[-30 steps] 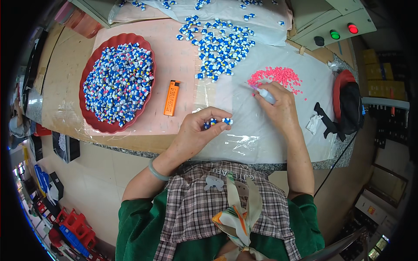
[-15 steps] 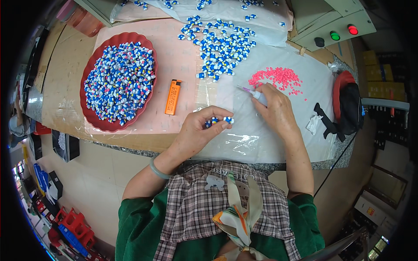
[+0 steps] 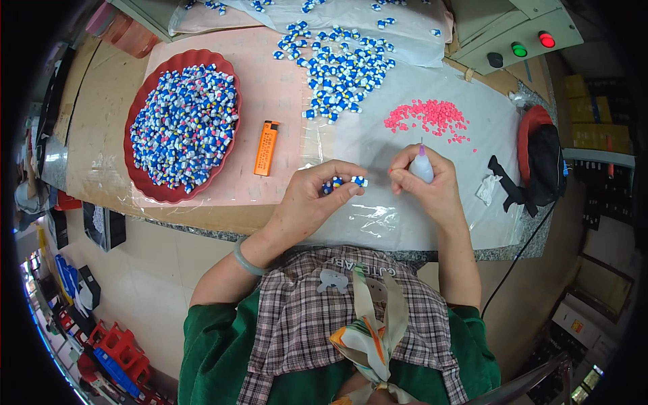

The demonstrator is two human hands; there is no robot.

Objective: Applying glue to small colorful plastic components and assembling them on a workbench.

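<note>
My left hand [image 3: 307, 199] is closed around several small blue-and-white figurines, with one figurine [image 3: 359, 181] pinched at the tips of thumb and forefinger. To its right, my right hand [image 3: 432, 185] grips a white needle-tip squeeze bottle [image 3: 422, 167], its purple-based needle pointing away from me. A tiny pink piece [image 3: 391, 171] shows at this hand's thumb and fingertip. Beyond the right hand lies a loose pile of small pink pieces [image 3: 432, 116]. Many more blue-and-white figurines [image 3: 344, 71] are spread on the sheet beyond my left hand.
On the left stands a red scalloped tray [image 3: 130, 162] heaped with figurines. An orange lighter [image 3: 266, 150] lies beside it. Crumpled white tissue [image 3: 486, 190] and a black cloth item [image 3: 543, 165] are at the right. A control box with lit buttons [image 3: 518, 49] stands at the back right.
My right hand has drawn back from the pink pile, and the bottle has swung from pointing left to pointing away from me. A pink piece now shows at its fingertips. My left hand barely moved.
</note>
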